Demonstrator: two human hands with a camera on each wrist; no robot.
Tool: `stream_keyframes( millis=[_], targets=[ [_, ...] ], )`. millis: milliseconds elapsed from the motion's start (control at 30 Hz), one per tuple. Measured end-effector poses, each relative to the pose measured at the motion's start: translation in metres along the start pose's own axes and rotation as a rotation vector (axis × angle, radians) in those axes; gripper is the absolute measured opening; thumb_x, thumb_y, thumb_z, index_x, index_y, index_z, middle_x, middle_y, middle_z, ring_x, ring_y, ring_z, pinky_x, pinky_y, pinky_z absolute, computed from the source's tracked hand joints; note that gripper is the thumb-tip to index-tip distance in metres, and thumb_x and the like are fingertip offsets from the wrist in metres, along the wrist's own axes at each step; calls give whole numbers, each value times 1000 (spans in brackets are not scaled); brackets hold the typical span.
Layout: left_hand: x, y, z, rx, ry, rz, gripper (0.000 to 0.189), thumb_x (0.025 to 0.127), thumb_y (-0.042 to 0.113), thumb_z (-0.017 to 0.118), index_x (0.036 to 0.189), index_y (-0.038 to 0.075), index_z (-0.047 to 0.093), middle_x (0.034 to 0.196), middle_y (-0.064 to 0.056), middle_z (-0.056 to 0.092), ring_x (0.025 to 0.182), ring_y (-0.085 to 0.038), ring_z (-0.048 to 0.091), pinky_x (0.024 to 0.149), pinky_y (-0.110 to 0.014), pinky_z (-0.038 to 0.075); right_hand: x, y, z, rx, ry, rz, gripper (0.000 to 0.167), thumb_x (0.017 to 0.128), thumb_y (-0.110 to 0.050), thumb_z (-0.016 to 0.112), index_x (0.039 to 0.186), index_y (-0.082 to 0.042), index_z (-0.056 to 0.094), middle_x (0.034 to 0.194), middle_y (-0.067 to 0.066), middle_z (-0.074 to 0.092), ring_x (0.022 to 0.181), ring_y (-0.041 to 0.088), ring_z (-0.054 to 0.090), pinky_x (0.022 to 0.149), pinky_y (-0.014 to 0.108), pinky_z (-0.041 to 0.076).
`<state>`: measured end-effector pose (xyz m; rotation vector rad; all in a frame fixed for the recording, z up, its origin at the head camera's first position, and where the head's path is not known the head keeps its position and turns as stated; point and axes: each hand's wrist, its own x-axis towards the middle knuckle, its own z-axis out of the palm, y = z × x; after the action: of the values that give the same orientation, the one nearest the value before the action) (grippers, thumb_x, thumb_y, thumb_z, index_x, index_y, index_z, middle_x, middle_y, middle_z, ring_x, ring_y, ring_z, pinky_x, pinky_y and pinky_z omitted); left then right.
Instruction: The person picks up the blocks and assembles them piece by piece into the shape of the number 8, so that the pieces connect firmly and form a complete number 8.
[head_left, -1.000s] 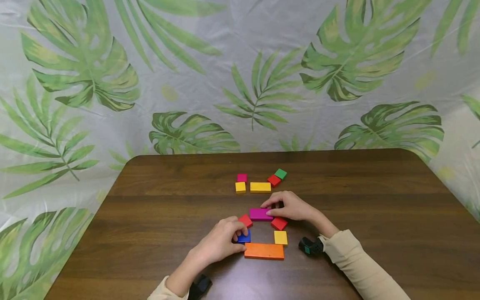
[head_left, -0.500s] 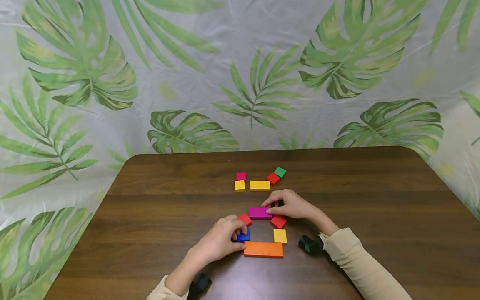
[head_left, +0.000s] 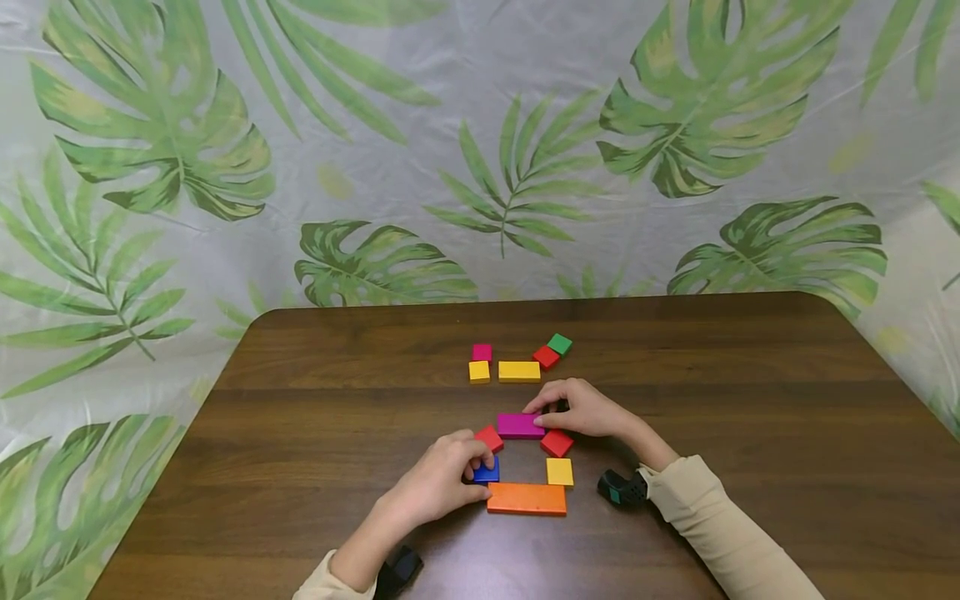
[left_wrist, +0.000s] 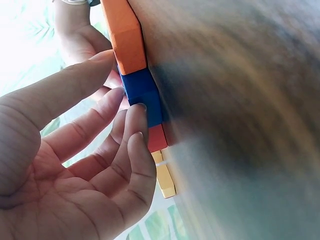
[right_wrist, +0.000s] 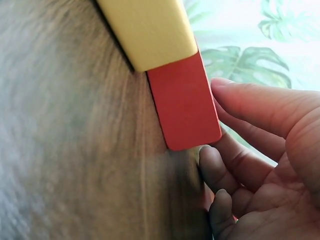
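Note:
My left hand has its curled fingertips on a blue square block, while its thumb touches the left end of a long orange block. In the left wrist view the fingers partly cover the blue block. Thumb and index finger of my right hand pinch the right end of a purple rectangular block. Red square blocks stand tilted at both ends of the purple one: a left red block and a right red block. A yellow square block lies between the right red block and the orange block.
Farther back lie a yellow rectangular block, a small yellow block, a pink block, a red block and a green block. All rest on a brown wooden table. A leaf-print cloth hangs behind.

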<state>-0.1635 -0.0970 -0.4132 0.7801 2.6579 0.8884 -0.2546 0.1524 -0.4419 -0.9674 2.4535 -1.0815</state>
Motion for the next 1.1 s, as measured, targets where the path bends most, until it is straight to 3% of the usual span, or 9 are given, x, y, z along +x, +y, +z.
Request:
stream_keyframes(
  millis=[333,567,833,1100],
  targets=[
    [-2,2,0,5,3,1,20,75,13,78,88,5,65,79,-2,53,68,-5,49,63,-14,45,-9,-1,-6,26,19,5,27,88,-23,64,110,-9,69,100,7,69,77,3,52,70,20,47],
    [-2,2,1,12,18,6,20,74,12,78,87,5,65,79,-2,53,68,-6,49,63,-14,45,-22,-5,-11,1,89,27,27,87,-23,66,109,-8,69,102,7,69,83,5,54,73,20,48],
    [-2,2,4,4,24,18,19,75,12,78,87,5,65,79,-3,53,69,-7,50,63,-14,45,-48,-23,1,-32,212,66,27,81,-22,72,105,-10,71,98,4,67,83,12,56,68,20,46],
    [-1,2,2,14,20,16,20,75,13,78,87,5,65,79,-3,53,68,-6,50,63,-14,45,-70,-37,18,-84,250,65,30,77,-22,76,104,-9,71,94,1,64,81,12,55,68,21,47]
  ],
)
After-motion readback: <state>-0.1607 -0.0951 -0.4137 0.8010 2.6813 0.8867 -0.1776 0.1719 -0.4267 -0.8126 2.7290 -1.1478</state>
